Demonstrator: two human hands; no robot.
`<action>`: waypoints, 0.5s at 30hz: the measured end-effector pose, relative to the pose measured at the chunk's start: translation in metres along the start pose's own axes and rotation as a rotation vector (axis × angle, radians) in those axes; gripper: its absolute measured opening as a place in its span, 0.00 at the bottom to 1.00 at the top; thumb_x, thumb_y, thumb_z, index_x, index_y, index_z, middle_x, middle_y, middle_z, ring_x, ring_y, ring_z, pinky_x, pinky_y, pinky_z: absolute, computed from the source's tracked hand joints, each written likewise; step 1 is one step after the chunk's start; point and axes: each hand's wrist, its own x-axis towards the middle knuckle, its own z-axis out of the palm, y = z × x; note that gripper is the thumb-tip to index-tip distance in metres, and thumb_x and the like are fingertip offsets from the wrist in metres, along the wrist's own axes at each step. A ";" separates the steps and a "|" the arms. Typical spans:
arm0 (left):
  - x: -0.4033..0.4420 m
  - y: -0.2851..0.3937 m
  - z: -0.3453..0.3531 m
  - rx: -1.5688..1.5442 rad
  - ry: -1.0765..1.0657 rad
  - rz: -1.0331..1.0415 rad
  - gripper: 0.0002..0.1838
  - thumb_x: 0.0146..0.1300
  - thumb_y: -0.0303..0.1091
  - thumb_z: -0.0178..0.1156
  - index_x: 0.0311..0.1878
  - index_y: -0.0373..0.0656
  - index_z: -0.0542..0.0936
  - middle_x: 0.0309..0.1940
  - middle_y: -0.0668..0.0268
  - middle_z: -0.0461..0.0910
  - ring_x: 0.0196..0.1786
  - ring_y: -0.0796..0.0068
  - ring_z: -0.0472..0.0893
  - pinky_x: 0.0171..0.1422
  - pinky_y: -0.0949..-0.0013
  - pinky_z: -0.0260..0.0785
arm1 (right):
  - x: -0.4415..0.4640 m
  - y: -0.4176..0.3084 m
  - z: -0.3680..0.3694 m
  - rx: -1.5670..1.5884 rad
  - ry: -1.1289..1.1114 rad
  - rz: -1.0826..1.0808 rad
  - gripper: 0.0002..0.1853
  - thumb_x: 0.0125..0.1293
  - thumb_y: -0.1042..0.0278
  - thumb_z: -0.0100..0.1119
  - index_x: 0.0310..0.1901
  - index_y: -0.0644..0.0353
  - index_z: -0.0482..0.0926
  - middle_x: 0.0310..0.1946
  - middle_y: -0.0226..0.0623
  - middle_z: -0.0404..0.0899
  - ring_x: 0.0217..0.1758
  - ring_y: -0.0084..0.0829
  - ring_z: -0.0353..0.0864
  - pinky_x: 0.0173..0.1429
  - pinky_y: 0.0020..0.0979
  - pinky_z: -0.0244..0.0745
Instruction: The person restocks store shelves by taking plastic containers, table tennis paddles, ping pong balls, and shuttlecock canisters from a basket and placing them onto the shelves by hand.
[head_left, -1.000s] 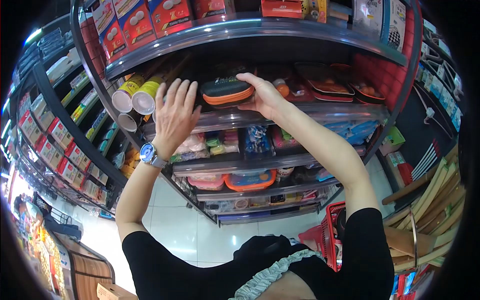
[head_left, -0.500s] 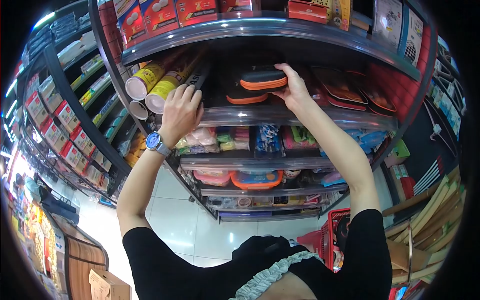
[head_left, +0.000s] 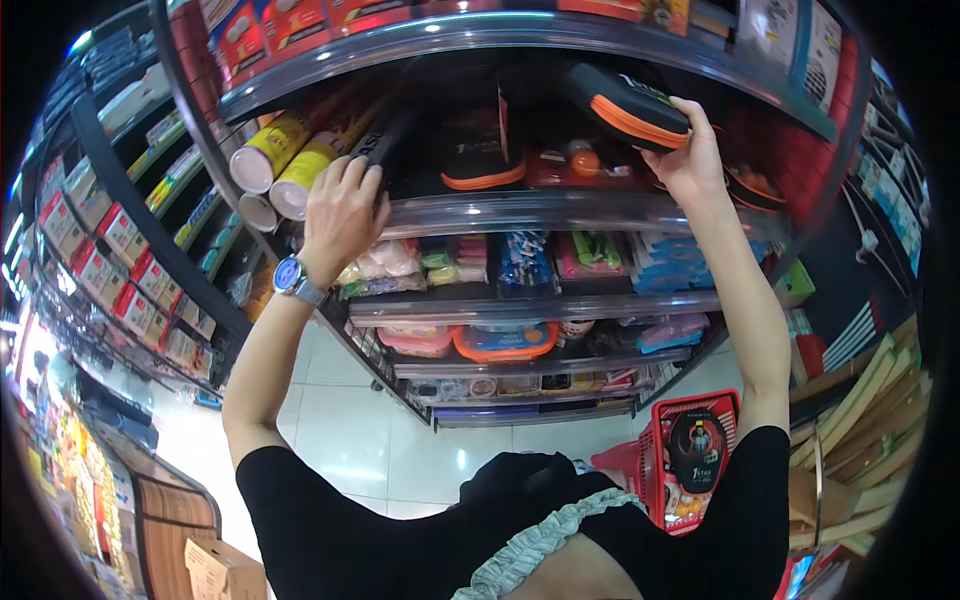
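Observation:
A black paddle case with an orange zip, marked "1 STAR", is gripped at its right end by my right hand, tilted above the shelf. Behind the shelf's front rail, a similar black case with orange trim lies to its left. My left hand rests on the front end of a dark tube, fingers lying over it and thumb apart. Yellow tubes lie just left of that hand. Orange balls in a clear pack show below the held case.
A red basket on the floor at the lower right holds another black "1 STAR" case. Boxes line the shelf above. Packed goods fill the lower shelves. Long wooden pieces stand at the right.
My right hand has moved the paddle case right and up, off the other case, and tilted it. The ball pack and basket contents now show. My left hand stays at the tubes.

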 end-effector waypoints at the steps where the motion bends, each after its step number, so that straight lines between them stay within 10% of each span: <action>1: 0.000 0.002 -0.001 -0.009 -0.006 -0.006 0.19 0.55 0.35 0.62 0.48 0.38 0.77 0.49 0.56 0.76 0.55 0.56 0.74 0.59 0.57 0.67 | -0.009 -0.003 -0.011 0.001 0.030 -0.013 0.14 0.60 0.53 0.60 0.42 0.51 0.79 0.39 0.26 0.81 0.41 0.25 0.79 0.41 0.28 0.72; 15: 0.033 0.065 -0.016 -0.106 0.091 0.101 0.17 0.56 0.30 0.63 0.49 0.39 0.78 0.51 0.57 0.77 0.60 0.56 0.72 0.66 0.53 0.60 | -0.167 -0.010 -0.184 0.065 0.191 -0.062 0.18 0.63 0.61 0.54 0.48 0.66 0.77 0.44 0.41 0.82 0.47 0.32 0.82 0.55 0.33 0.75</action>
